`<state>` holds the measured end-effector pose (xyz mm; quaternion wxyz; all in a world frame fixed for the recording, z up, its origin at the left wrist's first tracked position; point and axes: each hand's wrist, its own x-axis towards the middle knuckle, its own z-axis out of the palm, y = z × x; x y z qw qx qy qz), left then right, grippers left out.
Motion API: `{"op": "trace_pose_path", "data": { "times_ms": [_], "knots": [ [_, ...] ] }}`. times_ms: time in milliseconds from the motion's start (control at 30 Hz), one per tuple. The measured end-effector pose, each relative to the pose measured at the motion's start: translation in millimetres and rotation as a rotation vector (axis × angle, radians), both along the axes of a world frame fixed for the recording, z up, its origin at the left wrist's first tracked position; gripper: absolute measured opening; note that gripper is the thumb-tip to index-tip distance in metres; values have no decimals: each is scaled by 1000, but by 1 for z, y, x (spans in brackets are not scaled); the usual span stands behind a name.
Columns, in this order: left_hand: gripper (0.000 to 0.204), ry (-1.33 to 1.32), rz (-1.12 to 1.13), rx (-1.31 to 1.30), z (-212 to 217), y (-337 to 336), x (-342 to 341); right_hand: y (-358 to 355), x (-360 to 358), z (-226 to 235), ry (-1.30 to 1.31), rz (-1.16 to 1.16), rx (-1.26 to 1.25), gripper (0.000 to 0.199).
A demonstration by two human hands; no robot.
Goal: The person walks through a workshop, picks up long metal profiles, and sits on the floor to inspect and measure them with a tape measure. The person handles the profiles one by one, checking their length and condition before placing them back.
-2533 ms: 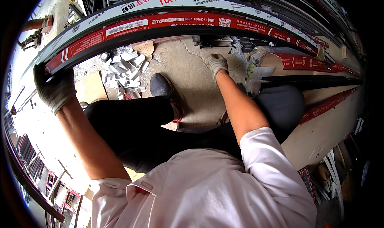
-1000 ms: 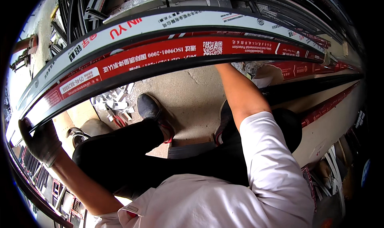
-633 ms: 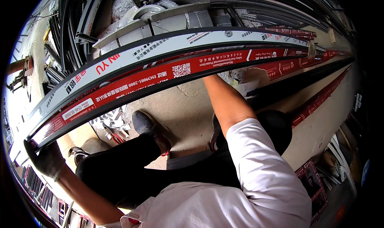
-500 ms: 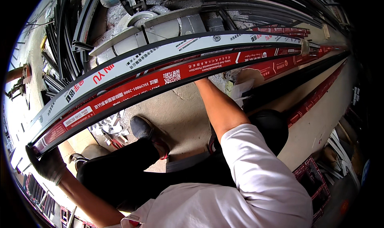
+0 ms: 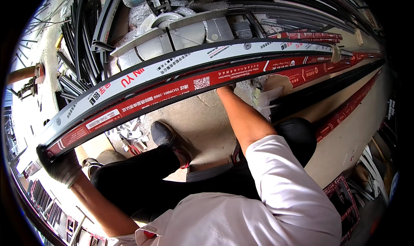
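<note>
A gloved left hand (image 5: 61, 166) clasped one end of the long stock (image 5: 172, 92), stretched before the saw (image 5: 153, 47), the right hand's (image 5: 231, 86) hold hidden behind it, where a slipping left grip risked dropping it toward a shoe (image 5: 162, 134).

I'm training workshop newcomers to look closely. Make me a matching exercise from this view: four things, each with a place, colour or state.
Column one
1. Left hand
2. Long profiles
3. Small offcuts
4. Saw table

Column two
A. Grey and slotted, on the far side of what is being held
B. Scattered in a heap on the floor, near the left shoe
C. Gloved and closed around one end of something long
D. Showing red and white faces with dark edges

Pairs: 1-C, 2-D, 3-B, 4-A
</note>
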<state>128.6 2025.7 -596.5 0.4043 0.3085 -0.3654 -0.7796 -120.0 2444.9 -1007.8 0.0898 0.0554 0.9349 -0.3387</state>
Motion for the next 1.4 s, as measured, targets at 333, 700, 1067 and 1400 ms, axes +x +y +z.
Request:
{"op": "trace_pose_path", "data": {
  "times_ms": [333,700,1067,1400],
  "knots": [
    [65,45,-116,-25,6,13,-1,5,-15,4,-77,137,124,60],
    [62,148,35,-25,13,35,-18,12,43,15,-324,260,135,55],
    [45,557,19,252,25,41,-30,36,112,59,-558,206,84,34],
    [66,809,34,278,22,38,-12,-39,162,381,-223,868,-294,32]
  ]
}}
